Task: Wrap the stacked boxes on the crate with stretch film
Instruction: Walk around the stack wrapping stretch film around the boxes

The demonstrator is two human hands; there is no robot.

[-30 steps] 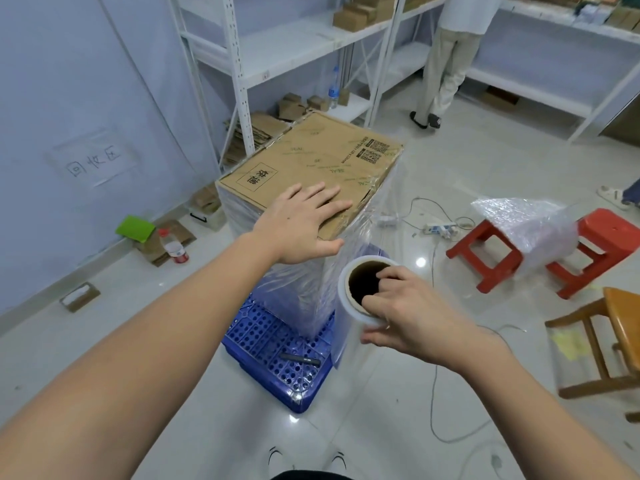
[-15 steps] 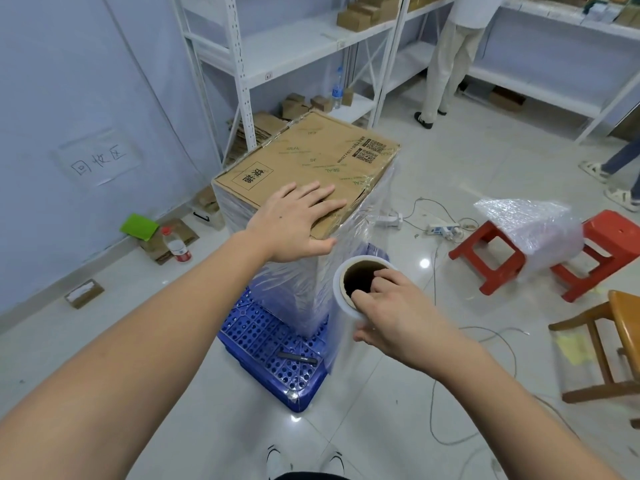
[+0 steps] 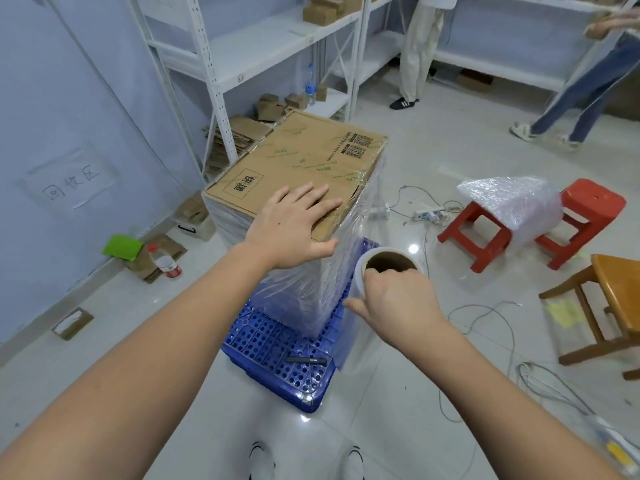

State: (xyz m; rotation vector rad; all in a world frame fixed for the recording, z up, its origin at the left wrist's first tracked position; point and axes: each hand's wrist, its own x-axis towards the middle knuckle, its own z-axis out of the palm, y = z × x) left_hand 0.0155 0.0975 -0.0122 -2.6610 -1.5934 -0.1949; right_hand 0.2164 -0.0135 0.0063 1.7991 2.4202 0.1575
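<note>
Roll of stretch film (image 3: 367,271) nearer the stacked boxes (image 3: 298,168), right hand (image 3: 394,299) fingers inside its core.

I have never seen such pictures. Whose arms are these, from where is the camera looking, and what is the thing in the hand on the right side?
There is no machine here. The camera sits on a person's head and looks forward and down, so the two bare arms belong to that person.

The left hand lies flat, fingers straight, on top of the stacked boxes. The boxes stand on a blue crate on the floor, and clear film already covers their sides.

The right hand grips a roll of stretch film at its top end, with fingers hooked into the hollow brown core. You look down into that core.

A black pen lies on the crate. Red stools stand further right.
</note>
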